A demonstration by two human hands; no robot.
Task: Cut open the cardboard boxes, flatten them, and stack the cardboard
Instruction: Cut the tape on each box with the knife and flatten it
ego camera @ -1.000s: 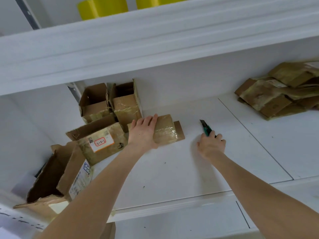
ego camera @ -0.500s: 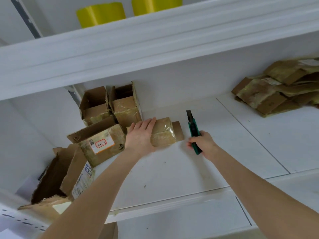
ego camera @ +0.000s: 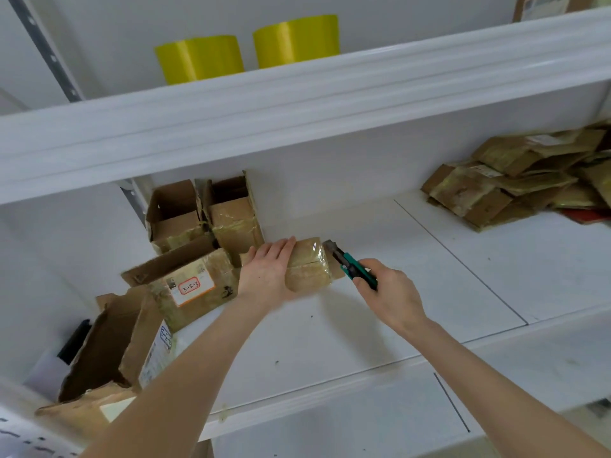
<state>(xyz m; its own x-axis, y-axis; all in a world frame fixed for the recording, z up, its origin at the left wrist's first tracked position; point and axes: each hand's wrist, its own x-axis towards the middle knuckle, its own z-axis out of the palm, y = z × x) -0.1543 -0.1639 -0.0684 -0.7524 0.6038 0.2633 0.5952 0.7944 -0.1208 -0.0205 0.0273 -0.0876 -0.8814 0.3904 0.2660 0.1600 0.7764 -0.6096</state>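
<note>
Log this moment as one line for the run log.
left hand: presses taped box on shelf | right hand: grips green knife, blade at box end

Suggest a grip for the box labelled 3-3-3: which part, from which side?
Probably its closed body, from the shelf front: the 3-3-3 box lies tilted, label facing up, near edge free. Two open boxes stand behind it, a torn box crowds its left, the left hand is at its right. Skip the loose open flap.
</note>
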